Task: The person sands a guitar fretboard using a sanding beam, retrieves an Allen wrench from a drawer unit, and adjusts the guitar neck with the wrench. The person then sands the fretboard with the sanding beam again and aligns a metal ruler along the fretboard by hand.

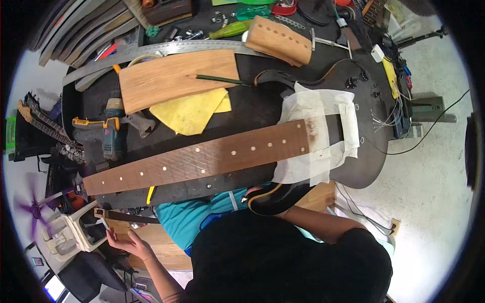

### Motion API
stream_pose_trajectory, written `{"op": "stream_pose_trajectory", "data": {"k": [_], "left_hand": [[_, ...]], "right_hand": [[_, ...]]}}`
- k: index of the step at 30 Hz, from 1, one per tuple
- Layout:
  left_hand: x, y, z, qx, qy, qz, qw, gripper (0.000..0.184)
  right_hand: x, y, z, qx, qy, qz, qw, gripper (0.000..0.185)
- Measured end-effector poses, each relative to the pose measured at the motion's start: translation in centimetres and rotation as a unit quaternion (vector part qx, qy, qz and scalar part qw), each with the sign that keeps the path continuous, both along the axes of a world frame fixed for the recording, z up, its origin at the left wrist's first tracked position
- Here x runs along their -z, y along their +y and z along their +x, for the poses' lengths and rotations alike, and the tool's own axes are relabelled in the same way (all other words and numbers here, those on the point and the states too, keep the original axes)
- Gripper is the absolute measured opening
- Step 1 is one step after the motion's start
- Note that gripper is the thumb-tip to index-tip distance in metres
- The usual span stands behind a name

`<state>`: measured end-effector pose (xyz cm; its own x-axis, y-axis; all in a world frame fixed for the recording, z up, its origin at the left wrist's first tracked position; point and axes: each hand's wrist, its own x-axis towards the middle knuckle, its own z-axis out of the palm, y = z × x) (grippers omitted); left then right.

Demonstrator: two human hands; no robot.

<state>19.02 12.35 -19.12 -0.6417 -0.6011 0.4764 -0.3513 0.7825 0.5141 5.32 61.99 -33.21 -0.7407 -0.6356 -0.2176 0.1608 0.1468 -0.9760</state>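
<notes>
A guitar lies across the bench, its dark body point(353, 171) at the right and its bare brown fingerboard point(227, 150) with pale round dots running left. White masking paper and tape point(298, 169) cover the body around the fingerboard's end. My left hand point(132, 246) is low at the left, fingers apart, just below a wood-ended dark bar point(129, 217); whether they touch, I cannot tell. My right forearm point(318, 222) passes beneath the guitar's lower horn point(278, 199). Only a bit of my right hand point(254, 191) shows beside that horn, its fingers mostly hidden.
Above the fingerboard are a yellow cloth point(189, 113), a wooden board point(177, 78) with a dark green pencil point(220, 79), and a power drill point(113, 129). A drilled wooden block point(280, 41) and a long metal ruler point(202, 47) lie farther back. Cables hang at the right.
</notes>
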Motion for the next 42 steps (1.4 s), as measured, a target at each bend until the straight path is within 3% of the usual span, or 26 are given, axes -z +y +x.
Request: {"op": "stream_pose_trajectory", "data": {"k": [4,8,12,19,26,33,34,37,39,42], "left_hand": [[-2.2,1.8,-3.6,0.106,0.006,-0.112,0.988,0.075],[-4.2,5.3,-8.1,0.214,-0.006,-0.175,0.961,0.068],[-5.1,8.4,-12.4,0.282,0.049,-0.174,0.942,0.05],[-6.1,11.7,-17.1,0.376,0.009,-0.129,0.918,0.032],[-5.4,12.4,-17.9,0.322,0.024,-0.149,0.935,0.022],[-5.2,12.8,-18.4,0.311,0.053,-0.144,0.938,0.024],[-5.3,12.8,-18.5,0.317,0.055,-0.143,0.936,0.024],[-5.3,13.0,-18.5,0.308,0.065,-0.139,0.939,0.024],[-5.5,13.0,-18.7,0.311,0.068,-0.14,0.938,0.025],[-5.7,12.9,-18.7,0.316,0.077,-0.136,0.936,0.028]], "right_hand": [[2.0,0.4,0.4,-0.033,-0.042,0.031,0.998,0.027],[1.7,-0.3,0.0,-0.039,-0.065,-0.019,0.997,0.026],[-1.1,-1.0,-1.6,-0.038,-0.076,-0.075,0.994,0.026],[-2.9,-1.1,-2.3,-0.039,-0.089,-0.104,0.99,0.024],[-4.8,-0.1,-3.1,-0.038,-0.097,-0.106,0.989,0.023],[-4.7,-0.1,-4.1,-0.037,-0.106,-0.083,0.99,0.025],[-1.6,0.5,-3.1,-0.03,-0.128,-0.09,0.987,0.029],[-0.1,1.4,-0.7,0.076,-0.27,-0.108,0.954,0.023],[-0.1,1.8,0.1,0.114,-0.257,-0.061,0.958,0.021],[4.4,3.1,1.7,0.077,-0.081,0.051,0.992,0.023]]}}
